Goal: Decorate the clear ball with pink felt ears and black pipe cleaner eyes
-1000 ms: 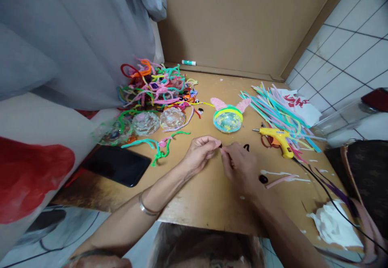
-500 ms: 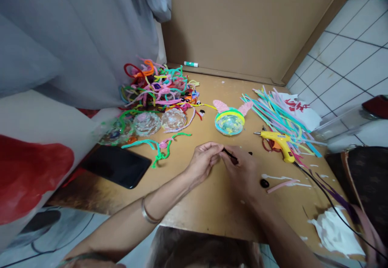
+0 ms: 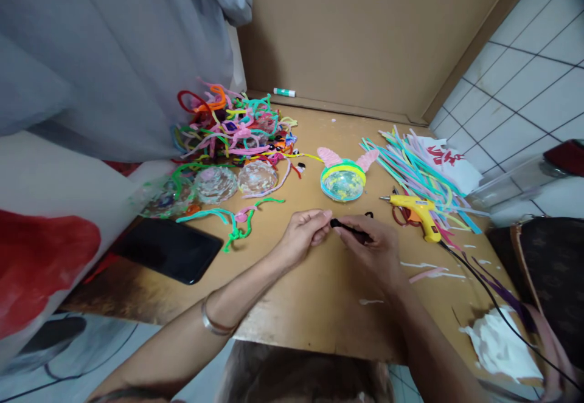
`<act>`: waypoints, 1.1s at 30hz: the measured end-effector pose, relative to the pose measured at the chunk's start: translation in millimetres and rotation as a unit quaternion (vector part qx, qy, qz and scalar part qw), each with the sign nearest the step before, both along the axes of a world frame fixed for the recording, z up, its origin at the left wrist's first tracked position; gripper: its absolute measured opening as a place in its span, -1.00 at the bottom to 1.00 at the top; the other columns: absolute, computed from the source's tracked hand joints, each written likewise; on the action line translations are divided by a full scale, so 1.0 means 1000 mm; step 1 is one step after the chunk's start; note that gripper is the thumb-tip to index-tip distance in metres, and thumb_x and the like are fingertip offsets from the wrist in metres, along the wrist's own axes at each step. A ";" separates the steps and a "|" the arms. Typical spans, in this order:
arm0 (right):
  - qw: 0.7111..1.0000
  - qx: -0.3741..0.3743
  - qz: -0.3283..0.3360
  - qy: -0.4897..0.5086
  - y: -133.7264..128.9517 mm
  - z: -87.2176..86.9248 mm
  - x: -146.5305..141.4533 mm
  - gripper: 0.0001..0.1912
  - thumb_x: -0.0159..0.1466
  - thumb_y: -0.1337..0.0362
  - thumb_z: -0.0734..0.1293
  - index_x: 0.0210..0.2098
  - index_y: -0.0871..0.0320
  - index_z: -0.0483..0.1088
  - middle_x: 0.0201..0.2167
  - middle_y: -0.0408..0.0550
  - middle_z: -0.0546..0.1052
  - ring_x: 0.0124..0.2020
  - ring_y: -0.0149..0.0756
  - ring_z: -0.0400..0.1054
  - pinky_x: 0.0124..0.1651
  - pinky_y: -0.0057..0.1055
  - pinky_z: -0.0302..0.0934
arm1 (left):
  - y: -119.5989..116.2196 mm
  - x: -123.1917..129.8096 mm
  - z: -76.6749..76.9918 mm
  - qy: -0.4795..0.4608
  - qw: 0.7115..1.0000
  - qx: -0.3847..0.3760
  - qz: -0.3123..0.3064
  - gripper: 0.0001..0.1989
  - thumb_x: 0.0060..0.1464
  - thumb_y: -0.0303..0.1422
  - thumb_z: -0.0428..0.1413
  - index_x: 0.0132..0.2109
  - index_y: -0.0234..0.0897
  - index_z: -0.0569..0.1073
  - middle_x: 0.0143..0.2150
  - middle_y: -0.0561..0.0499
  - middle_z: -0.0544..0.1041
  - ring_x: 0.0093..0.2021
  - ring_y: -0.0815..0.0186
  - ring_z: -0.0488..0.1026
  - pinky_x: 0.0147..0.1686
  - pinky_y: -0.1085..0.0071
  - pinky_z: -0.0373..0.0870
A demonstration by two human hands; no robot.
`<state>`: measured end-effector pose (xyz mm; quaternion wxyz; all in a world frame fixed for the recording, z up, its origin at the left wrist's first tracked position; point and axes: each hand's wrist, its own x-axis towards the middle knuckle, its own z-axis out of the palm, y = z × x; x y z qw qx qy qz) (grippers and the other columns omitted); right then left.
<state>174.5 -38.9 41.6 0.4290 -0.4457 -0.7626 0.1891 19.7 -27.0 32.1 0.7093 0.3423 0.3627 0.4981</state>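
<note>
Near the middle of the table, my left hand (image 3: 305,233) is pinched closed at the end of a black fuzzy strip (image 3: 336,223). My right hand (image 3: 371,248) is closed around the same black strip, which runs under its fingers; a loop of it pokes out beyond them. The fingertips of both hands almost meet. Just beyond them sits a clear round bowl shape (image 3: 343,184) with a yellow and green rim and two pink ears (image 3: 329,157). To its right lies a yellow glue gun (image 3: 417,208).
A tangle of coloured pipe cleaners (image 3: 237,126) is at the back left, with clear discs (image 3: 258,178) before it. A black phone (image 3: 171,248) lies left. Straight pipe cleaners (image 3: 410,166), crumpled white tissue (image 3: 502,345) and a brown bag (image 3: 542,275) are right.
My right hand has turned and shifted slightly right, and the black strip shows a thicker end between the hands. The black round piece at the right is no longer visible. The view has shifted slightly.
</note>
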 end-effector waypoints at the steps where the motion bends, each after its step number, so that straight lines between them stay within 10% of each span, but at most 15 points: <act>1: 1.000 -0.007 0.013 0.002 0.001 0.002 0.001 -0.88 0.25 0.28 0.32 -0.28 0.12 0.52 -0.42 -0.10 0.60 -0.47 -0.37 0.44 -0.43 -0.47 0.29 | 0.001 -0.002 0.002 0.004 1.000 0.000 -0.018 -0.54 -0.24 -0.05 0.33 -0.57 -0.37 0.39 -0.69 0.18 0.15 -0.66 0.58 -0.02 -0.61 0.49 -0.21; 8: 0.998 -0.026 0.058 -0.016 0.002 0.010 0.005 -0.86 0.25 0.27 0.32 -0.30 0.13 0.53 -0.51 -0.14 0.54 -0.54 -0.42 0.34 -0.47 -0.50 0.20 | 0.005 -0.013 0.007 0.053 0.992 0.021 -0.109 -0.60 -0.30 -0.11 0.38 -0.51 -0.40 0.52 -0.71 0.16 0.21 -0.67 0.58 -0.02 -0.63 0.48 -0.24; 25: 0.955 0.197 -0.093 -0.201 -0.017 -0.010 -0.024 -0.72 0.34 0.41 0.16 -0.50 0.14 0.30 -0.61 -0.14 0.38 -0.58 -0.40 0.21 -0.46 -0.42 0.01 | -0.001 0.002 -0.002 -0.048 0.997 -0.023 0.056 -0.65 -0.32 -0.24 0.40 -0.54 -0.40 0.45 -0.70 0.22 0.18 -0.67 0.62 -0.05 -0.62 0.54 -0.19; 33: 0.967 0.102 -0.142 -0.187 -0.016 -0.014 -0.028 -0.81 0.35 0.26 0.22 -0.17 0.21 0.43 -0.42 -0.05 0.57 -0.50 -0.36 0.40 -0.42 -0.45 0.13 | -0.005 0.010 -0.013 -0.063 0.990 -0.073 0.103 -0.64 -0.34 -0.24 0.40 -0.49 -0.41 0.46 -0.67 0.19 0.24 -0.66 0.61 -0.03 -0.61 0.53 -0.16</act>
